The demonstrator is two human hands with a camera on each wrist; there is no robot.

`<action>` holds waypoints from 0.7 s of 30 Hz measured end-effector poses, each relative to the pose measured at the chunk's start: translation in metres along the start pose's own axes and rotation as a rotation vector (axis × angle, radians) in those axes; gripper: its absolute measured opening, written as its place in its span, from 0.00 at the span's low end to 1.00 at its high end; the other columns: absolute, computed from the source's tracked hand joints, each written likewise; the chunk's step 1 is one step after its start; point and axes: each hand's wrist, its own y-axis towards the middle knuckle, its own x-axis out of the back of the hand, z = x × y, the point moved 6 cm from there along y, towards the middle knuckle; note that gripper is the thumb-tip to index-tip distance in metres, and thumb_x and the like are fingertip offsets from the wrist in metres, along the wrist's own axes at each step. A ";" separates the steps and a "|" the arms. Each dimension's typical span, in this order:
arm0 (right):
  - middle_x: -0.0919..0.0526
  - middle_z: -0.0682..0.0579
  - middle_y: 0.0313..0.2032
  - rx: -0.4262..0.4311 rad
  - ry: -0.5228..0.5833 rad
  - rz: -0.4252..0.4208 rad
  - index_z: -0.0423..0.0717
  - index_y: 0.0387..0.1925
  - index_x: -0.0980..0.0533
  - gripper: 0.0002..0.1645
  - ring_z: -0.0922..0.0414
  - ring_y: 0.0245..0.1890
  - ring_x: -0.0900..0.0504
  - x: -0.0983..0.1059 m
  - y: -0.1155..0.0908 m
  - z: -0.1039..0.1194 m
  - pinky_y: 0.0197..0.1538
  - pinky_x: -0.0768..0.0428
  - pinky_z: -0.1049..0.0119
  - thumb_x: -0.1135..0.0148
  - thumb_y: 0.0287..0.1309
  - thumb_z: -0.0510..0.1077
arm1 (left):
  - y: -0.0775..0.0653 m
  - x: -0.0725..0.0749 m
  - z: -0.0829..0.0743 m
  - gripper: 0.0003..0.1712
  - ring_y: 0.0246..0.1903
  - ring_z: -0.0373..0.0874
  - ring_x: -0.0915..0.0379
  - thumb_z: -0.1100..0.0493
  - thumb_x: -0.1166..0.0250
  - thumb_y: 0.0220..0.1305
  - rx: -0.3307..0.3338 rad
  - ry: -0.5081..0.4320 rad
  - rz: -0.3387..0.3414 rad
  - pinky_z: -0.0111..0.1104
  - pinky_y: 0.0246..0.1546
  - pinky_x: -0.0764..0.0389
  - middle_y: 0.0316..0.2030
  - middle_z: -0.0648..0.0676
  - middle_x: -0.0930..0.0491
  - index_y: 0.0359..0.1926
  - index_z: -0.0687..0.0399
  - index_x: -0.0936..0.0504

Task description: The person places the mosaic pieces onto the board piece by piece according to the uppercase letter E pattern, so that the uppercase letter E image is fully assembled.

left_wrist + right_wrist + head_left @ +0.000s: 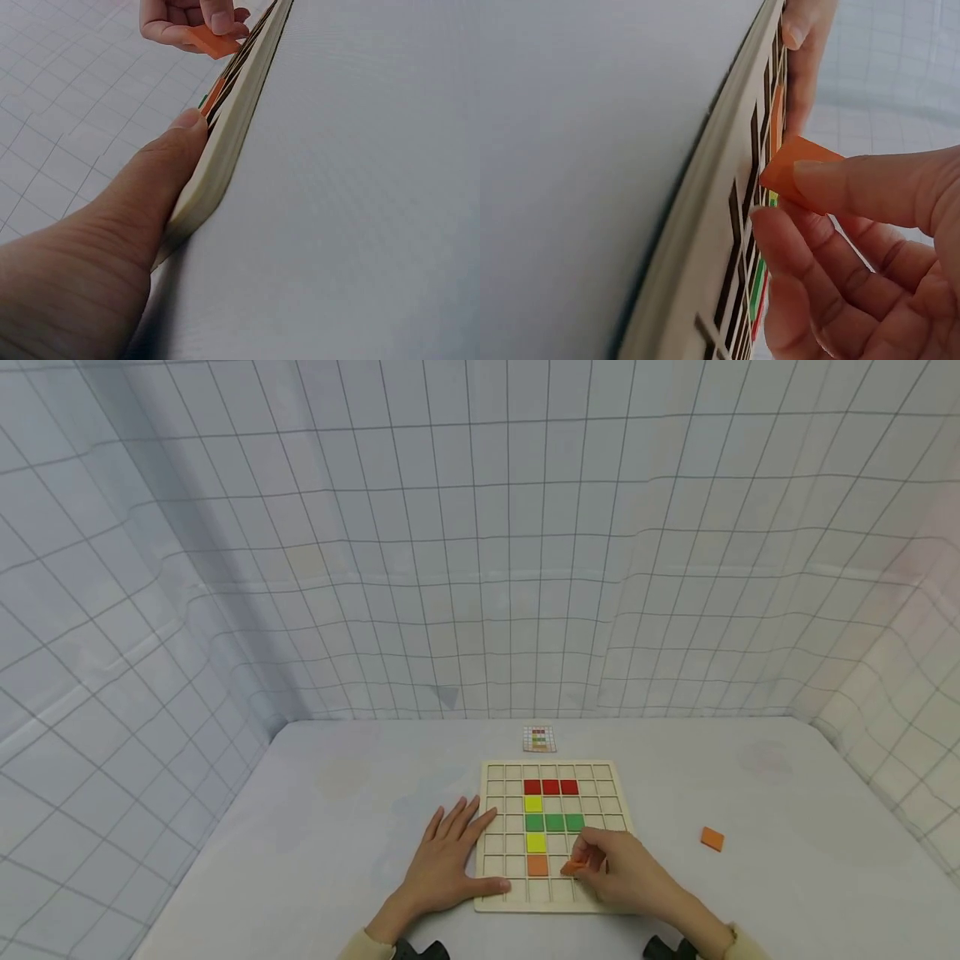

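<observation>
A cream wooden grid board [496, 845] lies on the white table. My left hand [450, 870] rests spread at its left side, with the thumb on the near left corner. Between thumb and fingers, my right hand [626, 868] pinches an orange square tile [784, 172], tilted just above the board's near rows. Left of that tile, another orange tile [537, 865] sits in a cell. Farther up that column are a yellow tile [536, 842], a row of three green tiles [554, 822], a second yellow tile [532, 803] and a row of three red tiles [551, 787].
A loose orange tile [712, 838] lies on the table, right of the board. Behind the board is a small card [539, 739] printed with a coloured grid pattern. White cloth [480, 568] with a dark grid surrounds the table's back and sides.
</observation>
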 end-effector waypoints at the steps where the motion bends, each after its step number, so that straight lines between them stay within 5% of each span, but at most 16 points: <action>1: 0.27 0.66 0.23 -0.004 -0.024 0.003 0.54 0.27 0.25 0.10 0.68 0.22 0.30 -0.001 0.002 0.001 0.24 0.28 0.72 0.30 0.52 0.40 | 0.000 0.000 0.000 0.58 0.71 0.49 0.63 0.17 0.48 0.46 -0.001 0.004 -0.001 0.49 0.67 0.64 0.72 0.52 0.50 0.73 0.41 0.44; 21: 0.27 0.67 0.27 -0.076 -0.217 -0.019 0.55 0.29 0.19 0.04 0.68 0.22 0.33 -0.009 0.013 0.006 0.23 0.31 0.72 0.30 0.53 0.41 | 0.001 0.002 -0.001 0.57 0.71 0.51 0.61 0.18 0.48 0.47 -0.019 0.007 -0.011 0.52 0.67 0.61 0.72 0.53 0.50 0.73 0.42 0.43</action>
